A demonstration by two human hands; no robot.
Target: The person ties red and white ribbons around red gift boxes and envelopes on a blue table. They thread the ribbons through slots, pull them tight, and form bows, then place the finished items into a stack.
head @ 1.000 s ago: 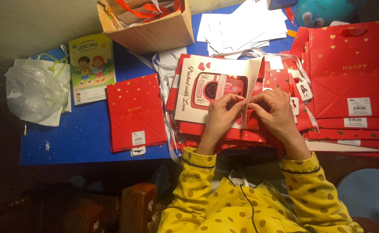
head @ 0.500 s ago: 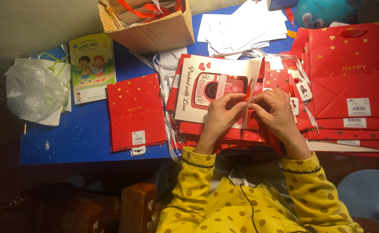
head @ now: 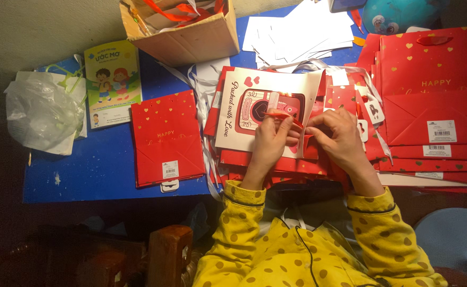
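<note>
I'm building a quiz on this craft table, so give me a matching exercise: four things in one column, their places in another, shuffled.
Things:
1. cardboard box
2. clear plastic bag
3. white card with a camera picture
4. stack of red gift bags

Places:
A. far left of the blue table
B. far right
C. top edge, left of the white papers
D. under the left hand and right hand

Pairs: 1-C, 2-A, 3-D, 4-B

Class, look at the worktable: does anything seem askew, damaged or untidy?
Loose white ribbons trail tangled between the flat red bag and the stack under both hands. The white sheets lie fanned unevenly. Nothing looks torn or spilled.
</note>
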